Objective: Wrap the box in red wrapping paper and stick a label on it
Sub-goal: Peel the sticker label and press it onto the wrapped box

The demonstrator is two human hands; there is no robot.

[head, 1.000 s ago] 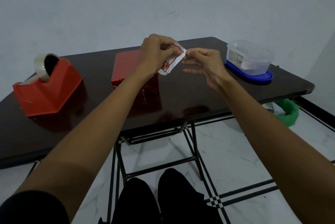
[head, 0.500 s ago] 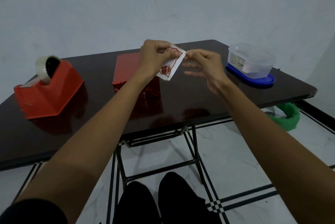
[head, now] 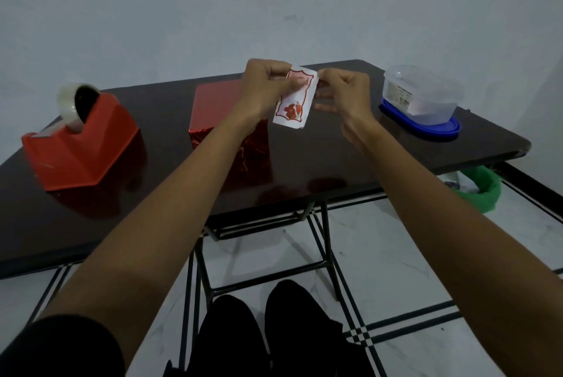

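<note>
A white label (head: 293,103) with a red border and a red picture hangs upright in the air above the table. My left hand (head: 264,90) pinches its upper left part. My right hand (head: 345,91) pinches its upper right corner with thumb and fingertips. Behind and below my left hand sits the box wrapped in shiny red paper (head: 217,114) on the dark table (head: 335,151); my left forearm hides part of it.
A red tape dispenser (head: 80,145) with a roll of clear tape stands at the table's left. A clear plastic container (head: 422,96) on a blue lid sits at the right. A green bin (head: 479,190) stands on the tiled floor under the right edge.
The label has turned from tilted to hanging upright, and my right hand has closed in and taken hold of its upper right corner.
</note>
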